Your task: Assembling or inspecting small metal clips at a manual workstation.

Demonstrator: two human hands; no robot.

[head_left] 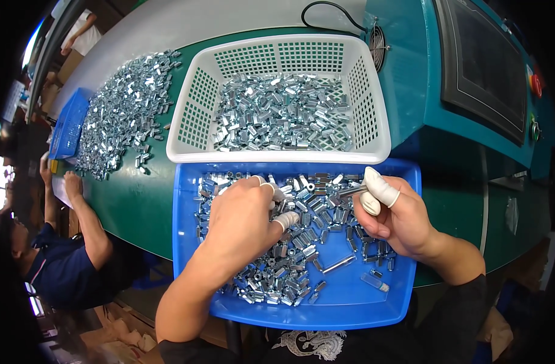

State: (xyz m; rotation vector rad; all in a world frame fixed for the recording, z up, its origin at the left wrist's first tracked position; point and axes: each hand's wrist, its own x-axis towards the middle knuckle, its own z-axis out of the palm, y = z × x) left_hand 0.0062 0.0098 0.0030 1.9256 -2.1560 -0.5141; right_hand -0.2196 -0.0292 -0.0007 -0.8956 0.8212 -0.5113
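A blue tray (350,300) in front of me holds several small shiny metal hex spacers (301,242). My left hand (244,221), with white finger cots, rests palm down on the spacers, fingers bent among them. My right hand (395,218), also with finger cots on thumb and forefinger, pinches a thin metal rod-like part (352,190) at the tray's upper right. A longer metal pin (339,264) and a small clear piece (374,281) lie on the tray's bare lower part.
A white perforated basket (374,130) full of the same metal parts stands behind the tray. A loose heap of parts (123,112) lies on the green table at left, beside another blue tray (68,124). Another person (77,242) sits at left. A teal machine (471,79) stands at right.
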